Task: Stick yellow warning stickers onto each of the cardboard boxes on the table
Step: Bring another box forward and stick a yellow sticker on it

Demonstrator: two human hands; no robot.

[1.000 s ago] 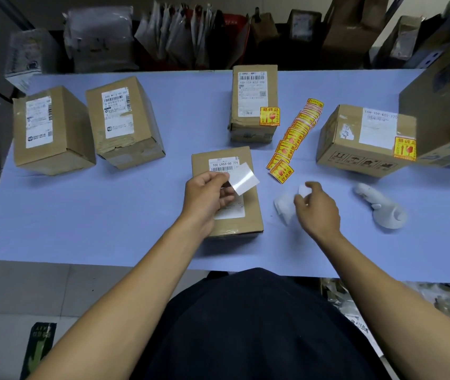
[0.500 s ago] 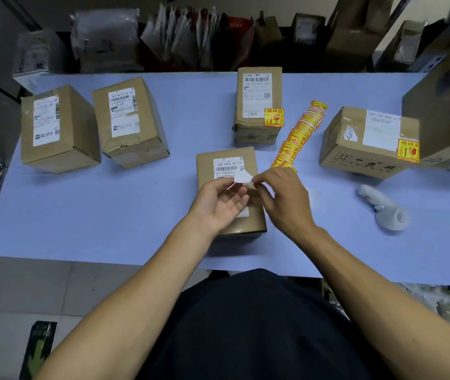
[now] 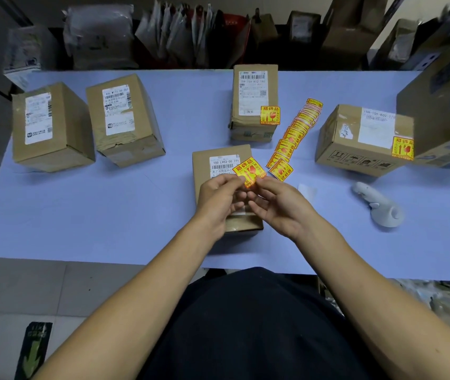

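**Sticker pinched over the nearest box**

Both hands pinch one yellow sticker (image 3: 249, 171) by its lower edge: left hand (image 3: 219, 200) and right hand (image 3: 278, 207), each grip clamped on it. Just beyond the grip it hangs over the box (image 3: 204, 165) on the table (image 3: 81, 215). It looks thin, floppy and tacky (likely to curl), so hold the edges only.
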